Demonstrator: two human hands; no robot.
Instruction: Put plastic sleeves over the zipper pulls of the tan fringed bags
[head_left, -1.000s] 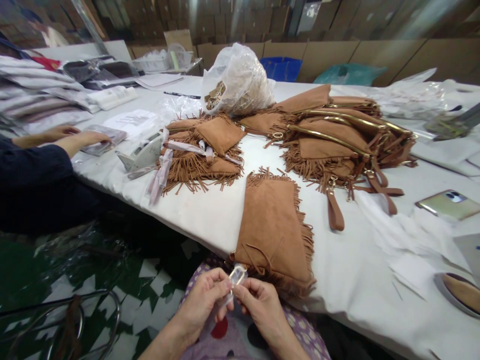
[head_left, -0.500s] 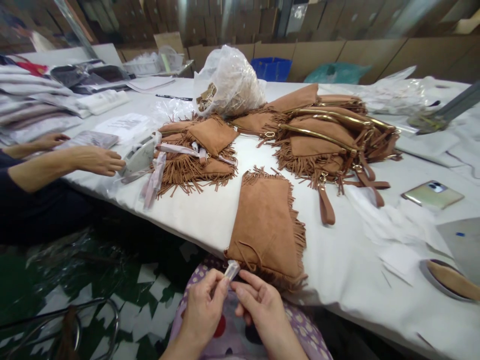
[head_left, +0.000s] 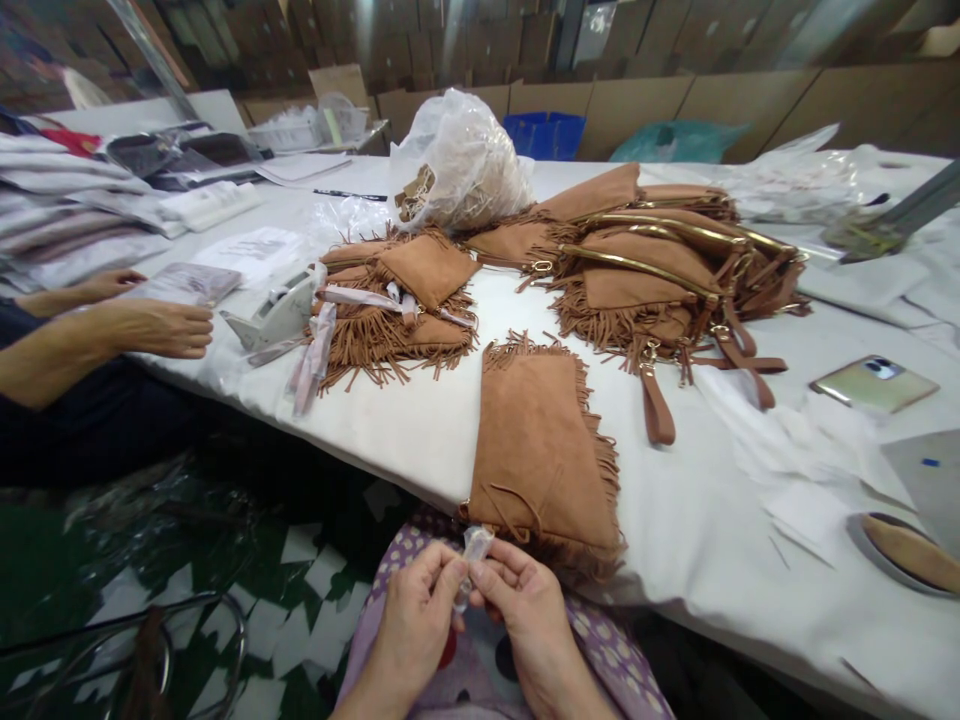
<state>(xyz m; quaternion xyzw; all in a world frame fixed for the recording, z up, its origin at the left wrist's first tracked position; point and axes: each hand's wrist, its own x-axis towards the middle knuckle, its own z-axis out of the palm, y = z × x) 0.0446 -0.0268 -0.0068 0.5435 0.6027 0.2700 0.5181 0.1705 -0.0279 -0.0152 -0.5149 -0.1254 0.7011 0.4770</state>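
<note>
A brown suede-like bag [head_left: 532,440] with fringe along its far and right edges lies flat at the table's front edge. A small strip of whitish, translucent wrapping [head_left: 478,543] sticks up by its near left corner. My left hand [head_left: 418,605] is closed, thumb and fingers pinching the lower part of this wrapping. From the other side, my right hand [head_left: 529,600] pinches it between thumb and forefinger. Whatever lies inside the wrapping cannot be made out. Both hands are just in front of the bag, above my lap.
Brown fringed bags [head_left: 645,270] with gold bars and wrist straps are heaped at the right, others [head_left: 401,310] at the left beside a tape dispenser [head_left: 281,312]. A co-worker's hands [head_left: 154,328] are at far left. A phone [head_left: 874,383] and a tape roll [head_left: 904,553] lie right.
My right hand has closed in on the wrapping, which now stands more upright between both hands. The co-worker's nearer hand has drawn back left from the tape dispenser.
</note>
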